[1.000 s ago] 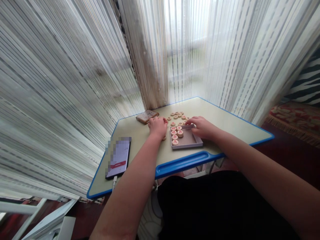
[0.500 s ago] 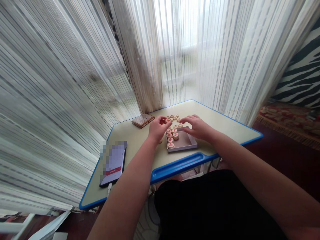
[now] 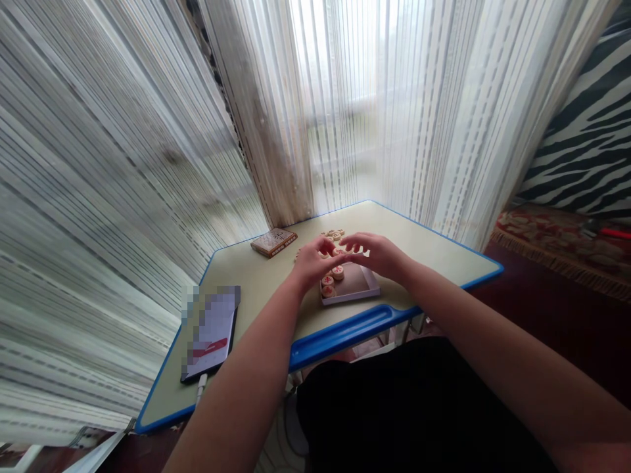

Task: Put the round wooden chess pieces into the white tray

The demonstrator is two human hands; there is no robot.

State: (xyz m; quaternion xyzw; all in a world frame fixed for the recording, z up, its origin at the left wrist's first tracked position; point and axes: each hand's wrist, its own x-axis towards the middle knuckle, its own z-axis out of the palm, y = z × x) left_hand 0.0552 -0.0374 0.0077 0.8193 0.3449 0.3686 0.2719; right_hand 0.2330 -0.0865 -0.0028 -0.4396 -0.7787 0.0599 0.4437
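My left hand (image 3: 315, 257) and my right hand (image 3: 372, 253) meet over the back of a shallow white box (image 3: 357, 281). Between their fingertips is a round wooden piece (image 3: 338, 252) with a red character. The fingers of both hands are bent around it. Inside the box, stacked red-marked pieces (image 3: 328, 281) stand along the left side, and the right part of its floor is bare. More round pieces (image 3: 336, 234) lie on the table behind my hands, partly hidden by them.
The pale table (image 3: 266, 289) has a blue edge. A tablet (image 3: 214, 335) with a white cable lies at the left, a flat patterned box (image 3: 274, 242) at the back left. Curtains (image 3: 345, 131) hang behind.
My right hand has moved left to meet my left hand over the box. The fingertips now close around a piece. The whole view has shifted slightly.
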